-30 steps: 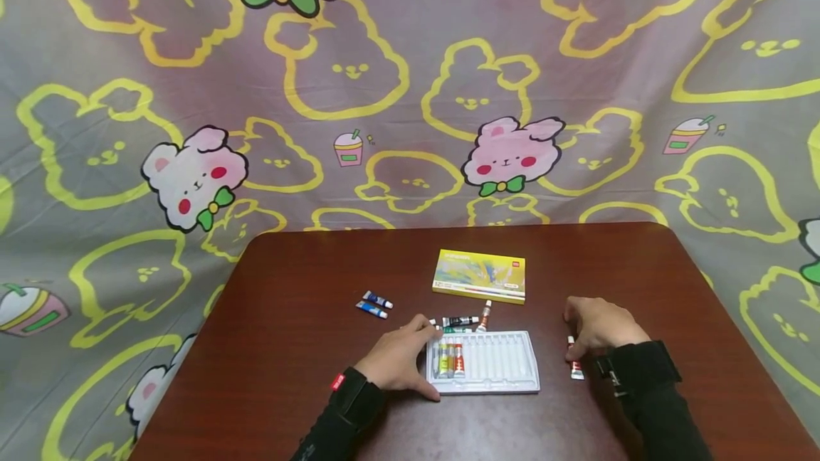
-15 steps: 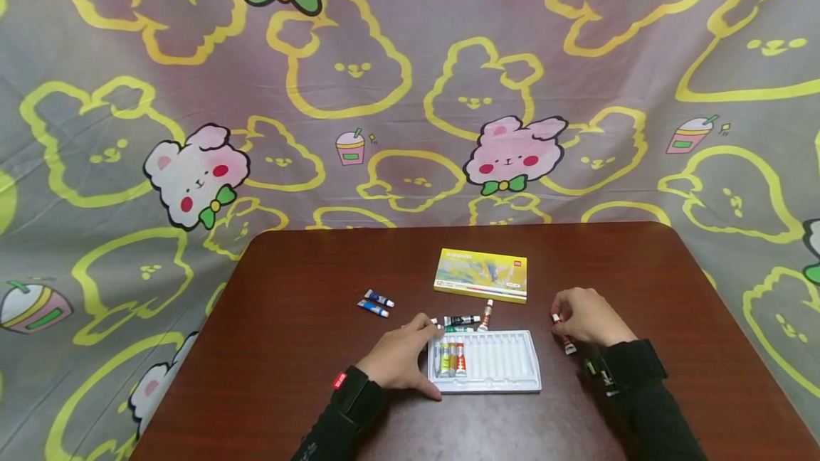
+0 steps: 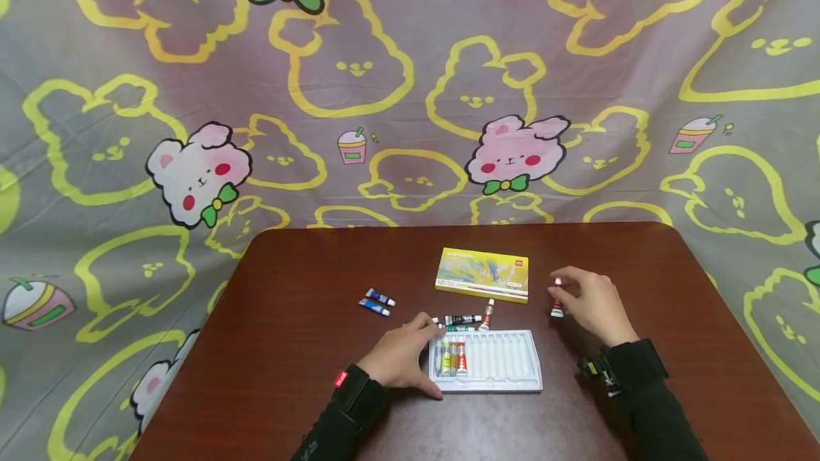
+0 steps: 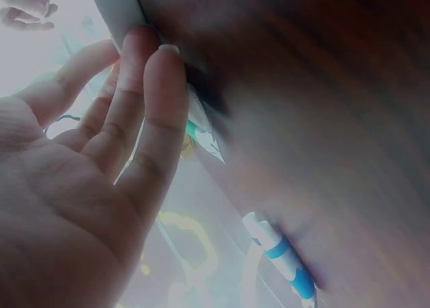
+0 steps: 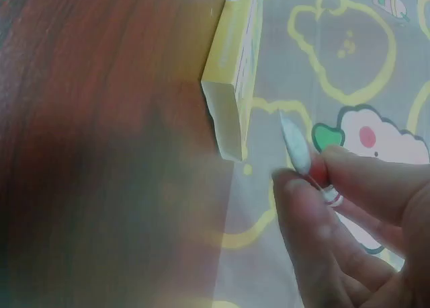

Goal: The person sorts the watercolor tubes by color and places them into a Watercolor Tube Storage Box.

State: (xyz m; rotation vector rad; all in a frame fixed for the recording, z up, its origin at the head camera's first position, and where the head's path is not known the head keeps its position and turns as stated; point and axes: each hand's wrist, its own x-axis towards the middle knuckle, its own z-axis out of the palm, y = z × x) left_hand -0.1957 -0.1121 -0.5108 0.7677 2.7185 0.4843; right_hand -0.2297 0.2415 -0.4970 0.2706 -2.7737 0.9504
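My left hand (image 3: 398, 356) holds the white plastic tray (image 3: 506, 363) at its left end, thumb at the near corner and fingers at the far one. Several paint tubes (image 3: 452, 359), yellow to red, lie in the tray's left slots. To the right of the tray, my right hand (image 3: 597, 304) pinches a red-brown paint tube (image 3: 557, 303) between thumb and fingertips, cap end up, above the table. In the right wrist view the tube (image 5: 294, 143) shows its pale flat end. The left wrist view shows the fingers (image 4: 164, 86) against the tray edge (image 4: 117, 9).
Behind the tray lie a black tube (image 3: 463, 319), a partly hidden green tube (image 3: 458, 329) and an orange-brown tube (image 3: 487, 315). Two blue tubes (image 3: 376, 302) are at the left. A yellow box (image 3: 482, 274) sits farther back on the brown table (image 3: 307, 375). Patterned cloth (image 3: 410, 134) hangs behind.
My right hand has picked the red-brown paint tube up from the table, moved it away from me and slightly left, and turned it upright. The left hand stays on the tray.
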